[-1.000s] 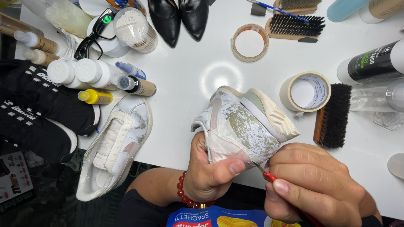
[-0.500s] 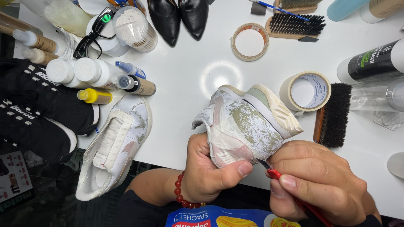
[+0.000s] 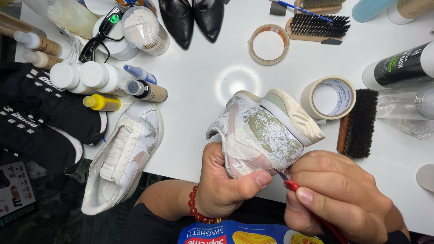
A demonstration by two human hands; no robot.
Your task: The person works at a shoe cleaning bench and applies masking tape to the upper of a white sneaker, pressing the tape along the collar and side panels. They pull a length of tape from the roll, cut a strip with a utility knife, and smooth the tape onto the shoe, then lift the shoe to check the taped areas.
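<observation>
While hands grip shoe (image 3: 262,135), cotton-swab jar (image 3: 144,27), capped bottles (image 3: 97,77).

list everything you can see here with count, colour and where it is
taped sneaker: 1, white and pale green, held over the table centre
second sneaker: 1, white, table's near left edge
black sneakers: 2, black, far left
dress shoes: 2, black, top centre
tape rolls: 2, beige, right of centre and top centre
brushes: at least 2, dark bristles, right and top right
small bottles: several, white, tan, yellow, upper left
cotton swab tub: 1, clear, top left
glasses: 1, black, top left
black spray can: 1, right edge
table: 1, white
left hand: grips the taped sneaker, red bead bracelet
right hand: holds a red-handled blade at the sneaker
</observation>
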